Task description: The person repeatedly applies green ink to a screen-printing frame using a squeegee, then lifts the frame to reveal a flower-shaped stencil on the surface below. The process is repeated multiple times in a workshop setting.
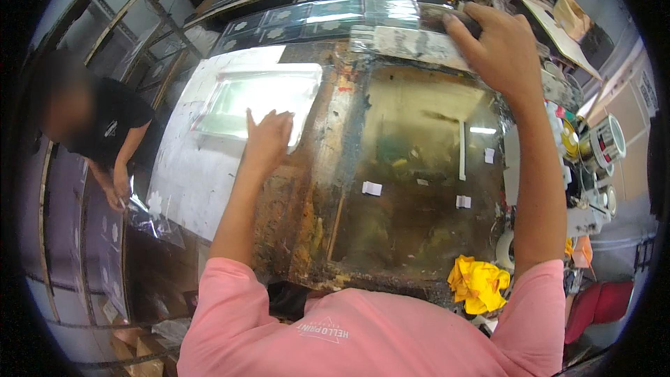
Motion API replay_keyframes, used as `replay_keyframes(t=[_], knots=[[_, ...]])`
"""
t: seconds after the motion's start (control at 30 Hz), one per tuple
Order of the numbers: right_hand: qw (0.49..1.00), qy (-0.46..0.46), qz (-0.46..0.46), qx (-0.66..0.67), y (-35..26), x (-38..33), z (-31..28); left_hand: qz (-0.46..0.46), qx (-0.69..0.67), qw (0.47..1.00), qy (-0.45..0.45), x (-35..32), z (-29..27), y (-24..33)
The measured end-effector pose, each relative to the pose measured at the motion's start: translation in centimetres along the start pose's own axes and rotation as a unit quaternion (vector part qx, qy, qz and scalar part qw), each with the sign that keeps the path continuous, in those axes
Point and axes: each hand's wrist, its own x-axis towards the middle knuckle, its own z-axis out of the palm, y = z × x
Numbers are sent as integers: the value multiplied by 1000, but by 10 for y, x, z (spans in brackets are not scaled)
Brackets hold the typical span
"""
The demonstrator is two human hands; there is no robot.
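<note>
My left hand (269,138) rests on a stack of clear plastic sheets (304,91), its index finger stretched out and its other fingers partly bent. The stack lies on a white board (183,167) at the left of the worktable. At the far right, my right hand (501,45) is closed round a dark rounded object (466,25), mostly hidden by the fingers, above a stained pale bar (419,45). Between my arms lies a glossy, brown-stained panel (412,227) with several small white folded paper tabs (372,188) on it.
A crumpled yellow cloth (479,284) lies by my right elbow. Tubs and cans (601,141) crowd the right side. Racks with printed plastic sheets (335,15) stand beyond the table. At left, another person in a black shirt (115,122) handles a clear sheet (157,218).
</note>
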Motion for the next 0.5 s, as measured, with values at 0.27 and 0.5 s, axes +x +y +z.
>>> replay_keyframes(t=[0.27,0.5], knots=[[1000,10,1,14,1,-3,1,148,-32,979,-139,-45,88,189],[1000,5,-4,16,1,8,-4,219,-114,965,-87,-45,113,290]])
